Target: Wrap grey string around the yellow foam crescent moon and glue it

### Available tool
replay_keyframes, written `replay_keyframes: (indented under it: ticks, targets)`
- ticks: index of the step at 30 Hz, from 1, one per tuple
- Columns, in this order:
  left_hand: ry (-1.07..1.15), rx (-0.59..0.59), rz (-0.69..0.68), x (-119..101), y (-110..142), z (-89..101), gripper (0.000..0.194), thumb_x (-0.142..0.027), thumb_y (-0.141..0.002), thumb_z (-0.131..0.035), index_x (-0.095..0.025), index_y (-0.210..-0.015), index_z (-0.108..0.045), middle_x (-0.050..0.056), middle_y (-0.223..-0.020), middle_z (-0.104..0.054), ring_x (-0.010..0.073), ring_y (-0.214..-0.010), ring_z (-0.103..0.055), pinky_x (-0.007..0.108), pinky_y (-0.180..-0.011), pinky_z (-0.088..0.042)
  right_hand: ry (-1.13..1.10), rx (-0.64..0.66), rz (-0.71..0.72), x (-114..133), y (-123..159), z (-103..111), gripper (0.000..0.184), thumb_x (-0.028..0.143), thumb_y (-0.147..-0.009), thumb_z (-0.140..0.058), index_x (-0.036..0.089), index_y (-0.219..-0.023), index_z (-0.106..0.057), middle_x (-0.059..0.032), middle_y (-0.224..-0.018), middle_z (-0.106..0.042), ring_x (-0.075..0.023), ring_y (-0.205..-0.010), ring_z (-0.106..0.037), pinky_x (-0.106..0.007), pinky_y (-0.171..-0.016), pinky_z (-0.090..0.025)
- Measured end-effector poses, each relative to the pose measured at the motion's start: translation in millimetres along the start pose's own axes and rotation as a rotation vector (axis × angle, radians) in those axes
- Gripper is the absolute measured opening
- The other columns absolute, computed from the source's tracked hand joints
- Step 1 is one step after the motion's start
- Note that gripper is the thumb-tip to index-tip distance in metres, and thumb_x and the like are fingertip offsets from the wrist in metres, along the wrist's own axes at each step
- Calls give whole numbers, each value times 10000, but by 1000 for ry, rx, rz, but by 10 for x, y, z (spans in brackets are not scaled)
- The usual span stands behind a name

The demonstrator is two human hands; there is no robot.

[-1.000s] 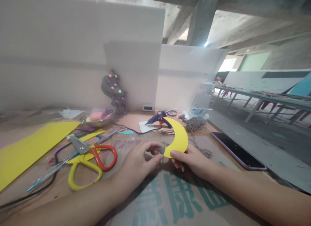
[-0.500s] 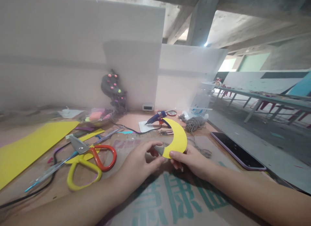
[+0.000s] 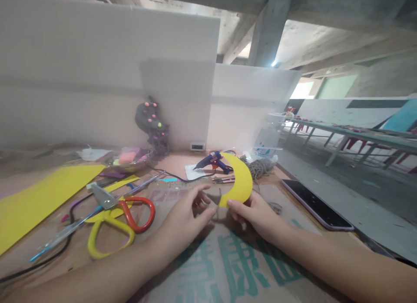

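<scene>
A yellow crescent-moon cutout is pinched near its lower end between the thumb and fingers of my right hand. Grey yarn is wrapped around the tip of that end. Just left of the tip, my left hand has its thumb and curled fingers apart, with nothing visibly gripped. A ball of grey yarn lies behind my right hand, and a loose coil of yarn is beside that wrist. Behind the crescent, a blue glue gun rests with its nozzle over a white pad.
Scissors with red and yellow handles lie left of my left arm, near a pen and yellow sheet. A phone lies at the table's right edge. A dark decorated figure stands by the white panel.
My left fingers have moved apart and back from the wrapped tip. My right hand still holds the crescent, which has turned slightly.
</scene>
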State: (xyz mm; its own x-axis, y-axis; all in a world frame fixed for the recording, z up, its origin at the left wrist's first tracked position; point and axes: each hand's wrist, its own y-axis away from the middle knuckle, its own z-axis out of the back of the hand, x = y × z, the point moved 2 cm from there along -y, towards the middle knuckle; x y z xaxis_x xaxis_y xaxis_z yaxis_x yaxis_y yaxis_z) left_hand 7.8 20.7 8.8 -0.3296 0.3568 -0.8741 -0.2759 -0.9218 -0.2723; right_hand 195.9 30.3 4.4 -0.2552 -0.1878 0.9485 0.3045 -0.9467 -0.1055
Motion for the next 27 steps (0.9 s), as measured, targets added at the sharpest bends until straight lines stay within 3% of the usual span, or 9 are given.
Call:
replay_keyframes:
  ticks: [2, 4, 7, 10, 14, 21, 27]
  targets:
    - [96, -27, 49, 52, -35, 4, 386, -397, -857, -545, -179, -1175, -521, 31, -906, -607, 188, -866, -588, 310, -787, -483, 96, -117, 98, 31, 32, 14, 299, 456, -823, -576, 177, -723, -544, 13, -587, -550, -101, -475, -476, -224, -454, -394]
    - [79, -6, 79, 94, -57, 7, 337, -472, -885, -479, -164, -963, -589, 31, -837, -603, 189, -822, -576, 302, -754, -459, 248, -193, 244, 69, 87, 22, 184, 363, -849, -552, 183, -813, -566, -8, -687, -607, -127, -573, -540, -244, -546, -447]
    - [81, 45, 82, 114, -53, 7, 397, -523, -887, -448, -162, -837, -607, 23, -766, -599, 185, -768, -565, 276, -677, -431, 431, -164, 438, 99, 172, 7, 64, 263, -848, -547, 201, -832, -543, 6, -709, -599, -124, -617, -542, -233, -593, -451]
    - [117, 43, 55, 104, -30, 5, 379, -509, -888, -462, -167, -810, -607, 22, -785, -617, 180, -780, -571, 255, -663, -426, 487, -96, 559, 90, 210, -9, 68, 203, -808, -579, 203, -793, -512, 13, -709, -587, -107, -607, -519, -207, -562, -425]
    - [200, 54, 62, 104, -26, -7, 367, -508, -886, -476, -169, -813, -595, 16, -788, -628, 170, -761, -585, 246, -659, -436, 565, -77, 627, 45, 198, -8, 114, 192, -802, -616, 206, -797, -504, 2, -732, -582, -108, -623, -492, -212, -564, -388]
    - [135, 55, 70, 29, -22, 19, 369, -479, -890, -463, -172, -697, -533, 3, -679, -593, 162, -696, -564, 255, -649, -420, 663, 10, 788, 73, 216, -44, 77, 169, -859, -562, 207, -847, -496, -15, -732, -568, -134, -666, -480, -247, -619, -365]
    - [146, 69, 138, -2, -20, 21, 370, -500, -869, -486, -172, -702, -525, 4, -660, -598, 170, -674, -568, 270, -642, -419, 690, -10, 792, 72, 222, -51, 94, 173, -860, -566, 208, -852, -479, -6, -727, -551, -134, -665, -462, -246, -619, -346]
